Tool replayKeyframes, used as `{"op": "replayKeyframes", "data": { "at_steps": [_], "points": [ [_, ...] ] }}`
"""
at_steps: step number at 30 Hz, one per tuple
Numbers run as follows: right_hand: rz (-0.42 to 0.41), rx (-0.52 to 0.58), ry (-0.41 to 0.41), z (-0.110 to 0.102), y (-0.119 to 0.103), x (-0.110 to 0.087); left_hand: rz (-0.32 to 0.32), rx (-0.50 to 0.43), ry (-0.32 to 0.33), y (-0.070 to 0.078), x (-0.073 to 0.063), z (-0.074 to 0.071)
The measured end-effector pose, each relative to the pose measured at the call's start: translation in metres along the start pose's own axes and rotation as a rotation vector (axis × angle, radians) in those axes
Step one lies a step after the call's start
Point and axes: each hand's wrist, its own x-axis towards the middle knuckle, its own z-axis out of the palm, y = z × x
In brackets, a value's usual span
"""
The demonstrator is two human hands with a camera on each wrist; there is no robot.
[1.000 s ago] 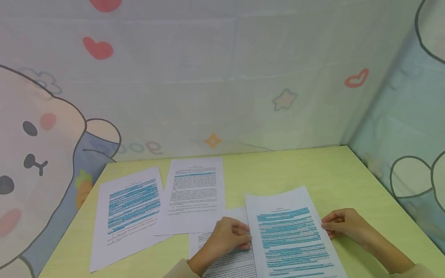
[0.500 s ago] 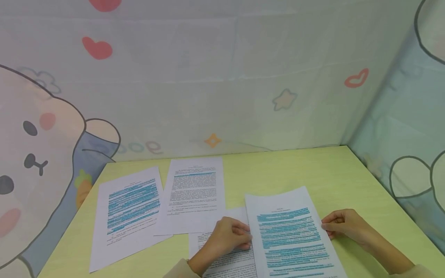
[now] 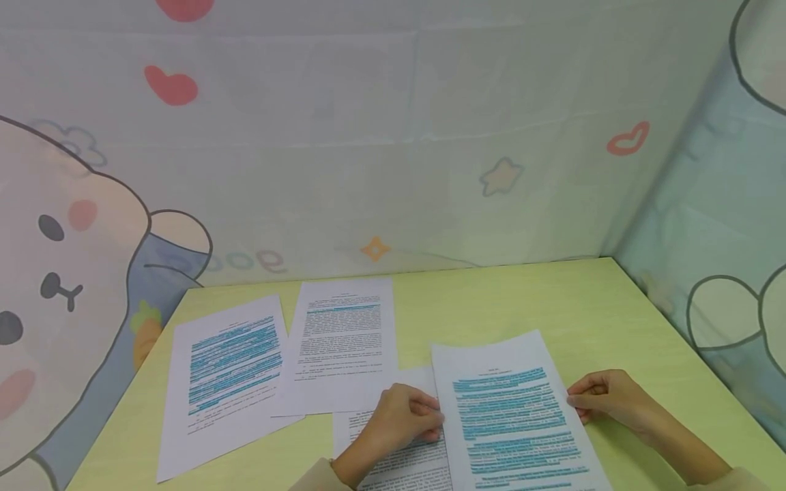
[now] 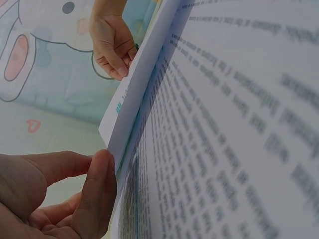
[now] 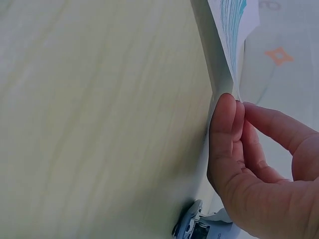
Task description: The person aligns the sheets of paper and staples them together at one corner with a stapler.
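Observation:
A printed sheet of paper [image 3: 516, 409] with blue-highlighted lines is held slightly raised at the front right of the table. My left hand [image 3: 405, 414] pinches its left edge between thumb and fingers. On the opposite edge my right hand [image 3: 604, 395] pinches the paper, its fingertips meeting on it in the right wrist view. Another printed sheet [image 3: 405, 460] lies under my left hand, partly covered by the held one. The left wrist view shows the held paper [image 4: 124, 107] edge-on above that lower page. The held sheet's bottom is cut off in the head view.
Two more highlighted pages, a left sheet [image 3: 227, 443] and a back sheet [image 3: 344, 395], overlap on the yellow-green table [image 3: 510, 300]. Near my right hand in the right wrist view lies a partly visible grey-blue object [image 5: 204, 226], its kind unclear. Printed cloth [image 3: 368, 136] hangs behind the table.

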Motion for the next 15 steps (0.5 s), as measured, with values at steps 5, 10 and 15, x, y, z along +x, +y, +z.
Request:
{"op": "replayKeyframes", "data": {
  "at_steps": [5,10,15],
  "points": [
    [-0.008,-0.008,0.001,-0.0001,0.0009,0.0002,0.014,0.007,0.002,-0.0002,-0.0008,-0.0004],
    [0.006,-0.013,0.016,0.0003,0.0015,0.0006,0.017,0.014,0.000,0.0007,-0.0011,-0.0010],
    [0.016,-0.005,0.020,0.0007,0.0016,0.0008,0.012,0.022,0.003,0.0010,-0.0010,-0.0023]
  ]
}}
